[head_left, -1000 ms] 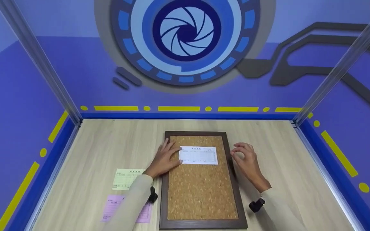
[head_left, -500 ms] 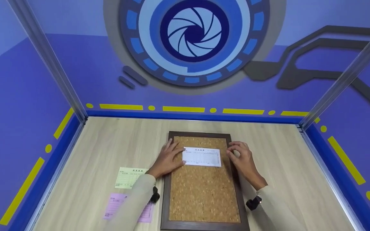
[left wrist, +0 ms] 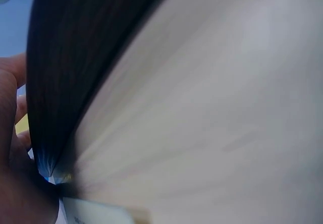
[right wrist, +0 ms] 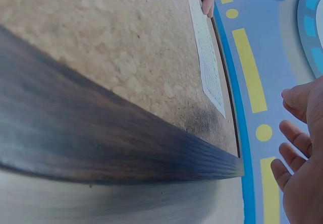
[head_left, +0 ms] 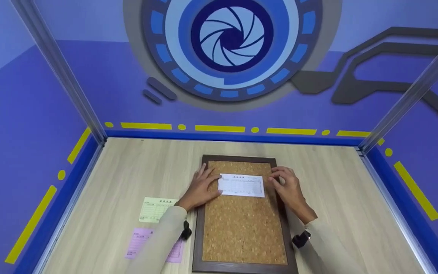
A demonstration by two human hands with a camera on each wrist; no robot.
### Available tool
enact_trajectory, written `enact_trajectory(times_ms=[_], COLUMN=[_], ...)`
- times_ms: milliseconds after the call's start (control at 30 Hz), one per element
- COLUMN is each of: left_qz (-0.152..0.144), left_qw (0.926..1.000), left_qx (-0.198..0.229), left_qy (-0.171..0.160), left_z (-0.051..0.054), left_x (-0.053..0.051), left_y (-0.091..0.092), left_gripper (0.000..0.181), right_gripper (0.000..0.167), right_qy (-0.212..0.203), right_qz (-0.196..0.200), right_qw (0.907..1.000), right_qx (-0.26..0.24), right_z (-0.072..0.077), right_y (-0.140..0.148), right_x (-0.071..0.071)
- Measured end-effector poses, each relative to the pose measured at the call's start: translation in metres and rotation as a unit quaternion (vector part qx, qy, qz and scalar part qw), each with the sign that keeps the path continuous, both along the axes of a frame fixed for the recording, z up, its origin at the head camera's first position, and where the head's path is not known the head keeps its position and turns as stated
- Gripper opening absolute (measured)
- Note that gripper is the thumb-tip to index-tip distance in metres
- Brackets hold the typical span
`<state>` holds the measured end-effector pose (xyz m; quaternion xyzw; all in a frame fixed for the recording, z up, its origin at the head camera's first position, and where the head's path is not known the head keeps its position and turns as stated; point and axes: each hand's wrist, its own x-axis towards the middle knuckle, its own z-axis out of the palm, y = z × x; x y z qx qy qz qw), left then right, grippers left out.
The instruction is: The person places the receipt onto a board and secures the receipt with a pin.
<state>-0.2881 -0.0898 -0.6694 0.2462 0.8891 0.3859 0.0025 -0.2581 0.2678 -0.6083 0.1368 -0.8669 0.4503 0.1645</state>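
A white printed slip (head_left: 241,185) lies on the upper part of a cork board (head_left: 245,232) with a dark frame. My left hand (head_left: 200,190) rests over the board's left edge, its thumb and a fingertip touching the slip's left side. My right hand (head_left: 289,190) is bent just right of the slip, over the frame's right side. In the right wrist view, the thumb and index tips of that hand (right wrist: 308,148) come together above the board; anything between them is too small to tell. The slip (right wrist: 206,52) lies flat there.
A green slip (head_left: 154,210) and a purple slip (head_left: 139,241) lie on the wooden table (head_left: 120,171) left of the board, both partly under my left forearm. Blue patterned panels (head_left: 101,87) with metal posts enclose the table's back and sides.
My right hand has moved left, from beside the frame to close by the slip's right edge. My left hand has stayed at the slip's left side. The head view has shifted slightly.
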Motion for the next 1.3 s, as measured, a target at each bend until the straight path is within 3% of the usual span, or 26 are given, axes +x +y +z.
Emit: enact_trajectory(times_ms=[500,900,1300], left_qz=[-0.004,-0.015,-0.008], left_qw=[0.9998,0.9997,0.9999], left_qx=[-0.02,0.001,-0.009], left_qy=[-0.003,0.018,-0.002], left_z=[0.008,-0.002,0.001], left_x=[0.0,-0.004,0.0], left_y=[0.002,0.002,0.0], left_gripper=[0.065,0.067,0.069], right_gripper=[0.007,0.004,0.006], right_qy=[0.031,0.019,-0.011], right_qz=[-0.008,-0.001,0.005], right_qw=[0.9995,0.9998,0.9998], right_qx=[-0.007,0.005,0.013], right_z=[0.0,-0.003,-0.005], right_y=[-0.007,-0.011,-0.02], right_x=[-0.006,-0.014,-0.018])
